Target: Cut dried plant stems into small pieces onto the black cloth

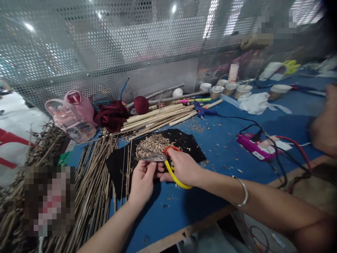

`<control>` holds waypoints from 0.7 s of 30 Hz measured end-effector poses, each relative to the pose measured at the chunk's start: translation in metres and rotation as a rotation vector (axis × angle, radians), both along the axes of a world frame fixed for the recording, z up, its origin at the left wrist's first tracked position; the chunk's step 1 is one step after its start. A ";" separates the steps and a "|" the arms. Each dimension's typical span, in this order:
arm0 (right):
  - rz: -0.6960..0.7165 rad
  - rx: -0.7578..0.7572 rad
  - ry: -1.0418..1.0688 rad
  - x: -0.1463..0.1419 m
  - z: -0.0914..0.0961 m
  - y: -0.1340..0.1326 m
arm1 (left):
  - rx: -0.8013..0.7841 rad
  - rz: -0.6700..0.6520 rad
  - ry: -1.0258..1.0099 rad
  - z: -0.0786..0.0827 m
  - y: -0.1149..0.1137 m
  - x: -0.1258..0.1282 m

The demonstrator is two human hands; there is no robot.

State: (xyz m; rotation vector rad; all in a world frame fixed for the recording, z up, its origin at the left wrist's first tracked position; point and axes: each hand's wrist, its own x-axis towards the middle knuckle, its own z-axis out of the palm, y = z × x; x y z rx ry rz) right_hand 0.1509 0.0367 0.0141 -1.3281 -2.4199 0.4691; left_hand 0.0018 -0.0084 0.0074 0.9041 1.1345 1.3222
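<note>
My right hand (185,167) grips a pair of scissors (155,157) with one red and one yellow handle. The blades point left and are slightly apart. Just under them, my left hand (143,181) is closed, thumb against fingers; whatever it pinches is too small or hidden to make out. Both hands are close together over the front of a black cloth (193,142). A heap of short, pale cut pieces (152,143) lies on that cloth behind the blades. Left of my left hand, a few thin sticks (129,165) cross the cloth beside a large bundle of long twigs (92,186).
Peeled sticks (158,117), a dark red yarn ball (141,105) and a blue glue gun (204,110) lie behind. A pink bag (75,114) stands back left. A purple power strip (256,146) with cables sits right, near another person's blurred hand (325,124). Paper cups (242,91) line the back.
</note>
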 end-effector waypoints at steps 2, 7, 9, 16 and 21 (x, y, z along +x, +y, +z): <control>-0.016 -0.037 -0.039 0.000 -0.001 0.000 | -0.002 0.022 0.029 -0.001 -0.001 0.001; -0.046 -0.044 -0.111 0.001 -0.003 0.001 | 0.010 0.029 0.100 -0.002 -0.002 0.000; -0.047 -0.041 -0.126 0.002 -0.004 0.001 | -0.005 0.025 0.113 -0.002 -0.001 0.000; -0.094 -0.042 -0.171 0.009 -0.008 -0.003 | -0.023 -0.003 0.136 -0.006 0.000 0.003; -0.126 -0.065 -0.212 0.012 -0.003 -0.008 | -0.027 -0.048 0.148 -0.009 -0.002 0.004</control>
